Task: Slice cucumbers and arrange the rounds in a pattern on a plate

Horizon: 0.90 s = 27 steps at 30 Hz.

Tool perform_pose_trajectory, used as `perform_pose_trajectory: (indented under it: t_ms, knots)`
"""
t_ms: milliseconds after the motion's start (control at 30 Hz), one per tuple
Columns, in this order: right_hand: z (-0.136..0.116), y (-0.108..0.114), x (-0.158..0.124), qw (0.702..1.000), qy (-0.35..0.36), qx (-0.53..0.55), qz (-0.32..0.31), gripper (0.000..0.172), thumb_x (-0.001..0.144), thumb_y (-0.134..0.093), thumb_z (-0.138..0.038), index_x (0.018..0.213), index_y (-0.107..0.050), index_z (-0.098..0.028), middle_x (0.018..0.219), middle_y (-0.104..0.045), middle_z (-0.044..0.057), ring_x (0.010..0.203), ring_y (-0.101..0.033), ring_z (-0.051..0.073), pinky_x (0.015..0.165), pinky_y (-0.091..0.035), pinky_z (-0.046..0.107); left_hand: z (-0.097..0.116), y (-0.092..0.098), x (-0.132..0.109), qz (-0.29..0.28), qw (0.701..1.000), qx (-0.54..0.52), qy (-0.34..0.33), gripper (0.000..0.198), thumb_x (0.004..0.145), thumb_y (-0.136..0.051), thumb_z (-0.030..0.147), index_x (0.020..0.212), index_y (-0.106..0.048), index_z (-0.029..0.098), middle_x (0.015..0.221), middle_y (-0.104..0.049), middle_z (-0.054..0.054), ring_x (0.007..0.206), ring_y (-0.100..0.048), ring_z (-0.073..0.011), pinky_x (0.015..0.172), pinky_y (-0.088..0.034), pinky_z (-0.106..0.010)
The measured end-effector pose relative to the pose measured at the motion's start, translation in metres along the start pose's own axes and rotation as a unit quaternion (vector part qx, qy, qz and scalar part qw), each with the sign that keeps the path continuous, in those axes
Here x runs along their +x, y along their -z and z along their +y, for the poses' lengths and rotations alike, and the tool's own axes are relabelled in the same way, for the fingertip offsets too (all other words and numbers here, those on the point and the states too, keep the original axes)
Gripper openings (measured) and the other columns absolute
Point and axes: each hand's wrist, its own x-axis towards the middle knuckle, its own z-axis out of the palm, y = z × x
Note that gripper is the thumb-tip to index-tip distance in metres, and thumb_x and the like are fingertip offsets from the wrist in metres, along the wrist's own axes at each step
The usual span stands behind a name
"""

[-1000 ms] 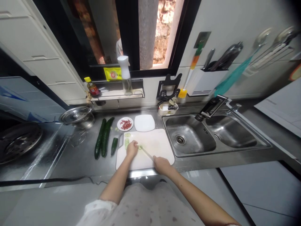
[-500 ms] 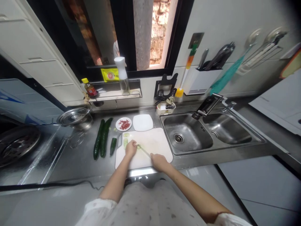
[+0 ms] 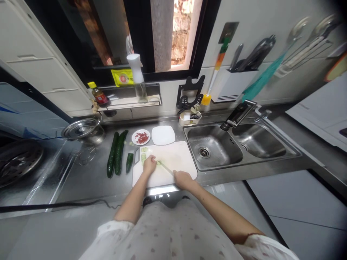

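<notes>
A: What is nearest to the person?

B: The two hands, at the near edge of the tabletop [image 3: 89, 177]. The right hand [image 3: 183, 179] is closed around the handle of a knife [image 3: 166, 168]. The blade goes away to the left, and its tip is at the left hand.

A: And the left hand?

B: The left hand [image 3: 149, 165] has bent fingers and presses down on a small cucumber piece [image 3: 158, 163]. The piece lies on the white board [image 3: 181, 159], near its middle, and the knife touches it.

A: Is something more on the board?

B: Yes, some thin slices [image 3: 143, 157] lie in the far left corner, just beside the left hand.

A: What is beside the board?

B: On the left, on the tabletop, two whole cucumbers [image 3: 115, 153] lie side by side, and a short stub [image 3: 129, 162] is between them and the board. On the right is the sink [image 3: 219, 142].

A: And behind?

B: A small dish [image 3: 141, 137] with red bits and a white plate [image 3: 163, 135] stand just behind the board. More to the left is a steel pot [image 3: 82, 130] with its lid on. Farther back, a spray bottle [image 3: 137, 77] stands on a shelf [image 3: 130, 103] under the window.
</notes>
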Motion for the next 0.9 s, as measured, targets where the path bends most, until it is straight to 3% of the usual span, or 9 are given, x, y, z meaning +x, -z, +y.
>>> perform_pose_trajectory:
  t_ms: [533,900]
  knots:
    - [-0.002,0.002,0.007,1.0,0.015,-0.017,0.005,0.031,0.087,-0.038,-0.012,0.112,-0.057,-0.013,0.101,-0.067,0.018,0.092,-0.066,0.026,0.072,-0.048,0.035,0.003,0.001,-0.002,0.001,1.0,0.007,0.002,0.029,0.081,-0.052,0.012,0.105,-0.065,0.019,0.088,-0.07,-0.005,0.083,-0.064,-0.0173,0.078,-0.044,-0.025]
    - [0.004,0.003,-0.009,1.0,-0.007,-0.012,-0.015,0.031,0.089,-0.037,-0.011,0.112,-0.057,-0.015,0.102,-0.067,0.018,0.095,-0.066,0.025,0.074,-0.047,0.033,0.003,-0.005,-0.009,0.001,0.999,0.022,-0.035,0.034,0.079,-0.058,0.018,0.113,-0.06,0.017,0.094,-0.065,-0.007,0.091,-0.061,-0.0188,0.082,-0.044,-0.027]
